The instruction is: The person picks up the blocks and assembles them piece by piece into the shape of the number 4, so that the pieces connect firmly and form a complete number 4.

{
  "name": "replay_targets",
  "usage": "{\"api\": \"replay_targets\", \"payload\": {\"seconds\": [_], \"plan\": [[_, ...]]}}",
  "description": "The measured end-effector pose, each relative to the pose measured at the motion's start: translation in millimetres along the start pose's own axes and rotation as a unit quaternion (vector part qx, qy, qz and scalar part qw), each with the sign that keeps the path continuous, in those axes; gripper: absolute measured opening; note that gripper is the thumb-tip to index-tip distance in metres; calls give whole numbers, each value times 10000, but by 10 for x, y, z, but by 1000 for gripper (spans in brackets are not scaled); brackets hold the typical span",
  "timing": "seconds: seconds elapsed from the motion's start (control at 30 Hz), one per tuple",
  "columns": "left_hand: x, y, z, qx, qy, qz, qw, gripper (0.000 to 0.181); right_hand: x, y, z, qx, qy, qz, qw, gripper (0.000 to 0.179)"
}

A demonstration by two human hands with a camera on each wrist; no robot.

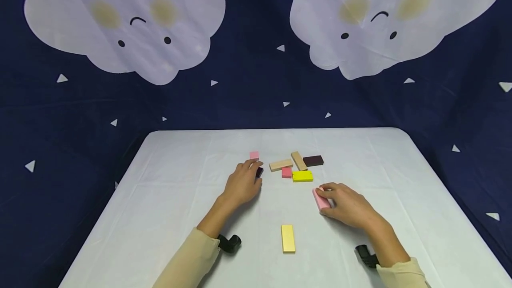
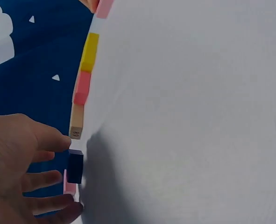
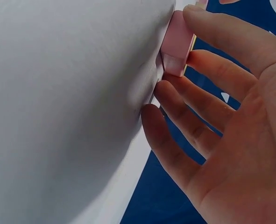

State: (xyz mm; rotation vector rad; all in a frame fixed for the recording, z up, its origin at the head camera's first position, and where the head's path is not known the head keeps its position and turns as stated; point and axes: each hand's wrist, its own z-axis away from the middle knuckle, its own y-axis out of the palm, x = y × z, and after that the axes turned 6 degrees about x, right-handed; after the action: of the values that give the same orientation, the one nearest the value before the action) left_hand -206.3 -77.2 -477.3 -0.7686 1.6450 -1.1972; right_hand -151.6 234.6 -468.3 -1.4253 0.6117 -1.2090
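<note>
My right hand (image 1: 350, 206) pinches a light pink block (image 1: 321, 199) between thumb and fingers, low over the white table. Seen from the right wrist, the thumb meets one end of this pink block (image 3: 177, 42) and the fingers reach the other. The left hand (image 1: 243, 182) is around a dark block (image 1: 259, 172) at the middle left. In the left wrist view its fingers are spread, with the dark block (image 2: 75, 166) between thumb and fingers; no firm hold on it shows. Just beyond that hand lies another pink block (image 1: 254, 155), partly covered by its fingers.
Right of the left hand lie two wooden blocks (image 1: 281, 165), a coral-pink block (image 1: 286, 172), a yellow block (image 1: 302, 176) and a dark brown block (image 1: 313, 161). A pale yellow block (image 1: 288, 239) lies nearer the front of the white table (image 1: 160, 217). A dark blue cloth hangs behind.
</note>
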Motion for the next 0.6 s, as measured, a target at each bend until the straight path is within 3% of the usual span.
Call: {"api": "replay_targets", "payload": {"seconds": [0.17, 0.33, 0.6], "plan": [[37, 38, -32, -4, -23, -363, 9993, 37, 15, -6, 8, -28, -4, 15, 10000, 56], [68, 84, -77, -240, 92, -789, 9966, 31, 8, -7, 4, -66, -86, 86, 9999, 55], [108, 142, -133, -451, 205, -961, 9941, 29, -2, -1, 1, -24, -33, 67, 10000, 54]]}}
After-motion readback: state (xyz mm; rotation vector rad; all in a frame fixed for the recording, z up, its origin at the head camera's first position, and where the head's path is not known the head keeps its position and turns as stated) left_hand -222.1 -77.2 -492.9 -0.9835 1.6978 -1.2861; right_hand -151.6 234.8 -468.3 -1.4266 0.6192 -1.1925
